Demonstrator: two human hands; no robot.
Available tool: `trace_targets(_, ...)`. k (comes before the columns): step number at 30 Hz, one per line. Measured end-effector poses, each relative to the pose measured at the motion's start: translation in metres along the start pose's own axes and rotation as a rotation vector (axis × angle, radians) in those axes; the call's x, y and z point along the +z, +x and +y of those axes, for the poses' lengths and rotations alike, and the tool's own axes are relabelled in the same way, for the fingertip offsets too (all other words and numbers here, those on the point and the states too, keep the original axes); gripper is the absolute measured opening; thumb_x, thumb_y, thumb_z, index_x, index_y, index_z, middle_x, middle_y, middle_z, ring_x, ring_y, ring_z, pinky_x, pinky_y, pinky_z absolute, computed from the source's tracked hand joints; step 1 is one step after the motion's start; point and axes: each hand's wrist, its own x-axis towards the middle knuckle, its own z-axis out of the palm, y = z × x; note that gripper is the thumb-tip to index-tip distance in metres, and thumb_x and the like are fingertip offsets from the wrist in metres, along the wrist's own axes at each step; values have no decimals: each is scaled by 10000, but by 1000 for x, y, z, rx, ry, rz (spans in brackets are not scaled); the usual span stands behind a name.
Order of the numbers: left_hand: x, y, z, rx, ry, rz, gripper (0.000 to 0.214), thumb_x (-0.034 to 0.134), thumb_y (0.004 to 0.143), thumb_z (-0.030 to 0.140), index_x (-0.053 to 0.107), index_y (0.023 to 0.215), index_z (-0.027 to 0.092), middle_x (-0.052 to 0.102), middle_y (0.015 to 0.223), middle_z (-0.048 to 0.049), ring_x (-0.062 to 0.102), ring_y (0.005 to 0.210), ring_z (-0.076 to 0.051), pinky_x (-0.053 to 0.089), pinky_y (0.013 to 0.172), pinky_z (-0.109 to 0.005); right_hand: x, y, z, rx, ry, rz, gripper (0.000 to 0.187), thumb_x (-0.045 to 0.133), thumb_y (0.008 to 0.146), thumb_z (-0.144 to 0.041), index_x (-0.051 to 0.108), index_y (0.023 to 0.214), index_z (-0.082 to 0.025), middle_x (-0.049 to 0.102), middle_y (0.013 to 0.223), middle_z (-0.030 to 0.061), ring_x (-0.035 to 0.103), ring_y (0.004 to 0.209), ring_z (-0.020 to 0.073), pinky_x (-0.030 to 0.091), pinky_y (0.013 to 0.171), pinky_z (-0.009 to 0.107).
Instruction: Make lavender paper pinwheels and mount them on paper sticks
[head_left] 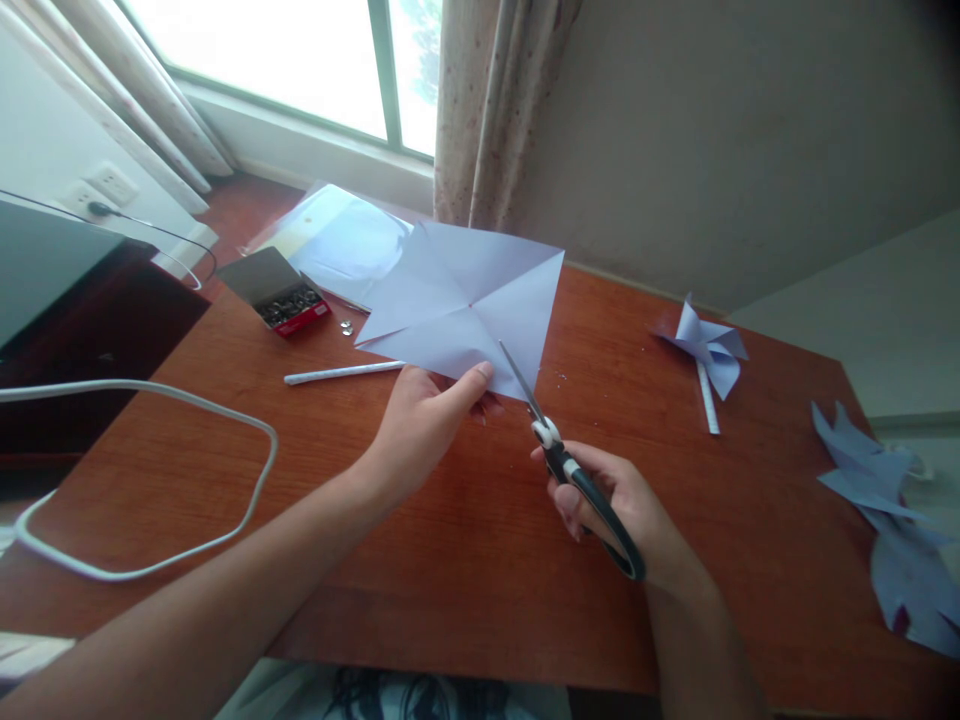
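My left hand [427, 425] pinches the near edge of a square sheet of paper [442, 280], thumb on top and fingers underneath. Diagonal lines run from the sheet's corners toward a small dark dot at its centre; at least the left one is a slit. In my right hand [607, 490] is a pair of scissors [559, 450] with black and white handles. Their blades lie at the sheet's near right corner, along the diagonal there. Left of my left hand, a rolled white paper stick [341, 373] lies on the table.
An open box of metal thumbtacks [289, 305] stands at the back left, with loose tacks [346, 327] beside it. Behind lies a plastic sleeve of paper [337, 235]. A paper pinwheel [709, 350] and folded paper pieces [885, 500] are at right. A white cable [262, 480] loops at left.
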Motion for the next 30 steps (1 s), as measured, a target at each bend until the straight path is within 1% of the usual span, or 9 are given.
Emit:
trace_targets(12, -1, 1, 0, 10, -10, -9, 254, 681, 847, 299, 687, 655, 133, 704, 611, -34, 620, 572, -138, 483, 561, -227, -1, 2, 0, 5, 12, 12, 502, 763, 808, -527, 665, 1117, -144, 477, 691, -35, 417, 521, 71, 369, 469, 212)
trace_targets(20, -1, 0, 0, 0, -3, -14, 266, 677, 849, 300, 693, 649, 125, 708, 620, -49, 626, 581, -141, 484, 565, -228, -1, 2, -1, 14, -13, 12, 481, 764, 814, -505, 676, 1124, -149, 471, 687, -39, 412, 521, 70, 364, 473, 215)
trace_targets(26, -1, 0, 0, -7, -6, -3, 254, 687, 837, 305, 700, 654, 128, 710, 621, -49, 630, 577, -147, 485, 562, -234, -1, 2, -1, 16, -21, 27, 472, 755, 820, -511, 684, 1120, -152, 457, 632, -54, 391, 496, 68, 371, 467, 214)
trace_targets(30, -1, 1, 0, -12, -6, 1, 252, 683, 837, 302, 702, 655, 129, 713, 624, -52, 633, 581, -150, 487, 565, -235, -2, 2, 0, 20, -39, 21, 458, 753, 829, -495, 686, 1129, -156, 461, 615, -58, 404, 492, 70, 385, 468, 211)
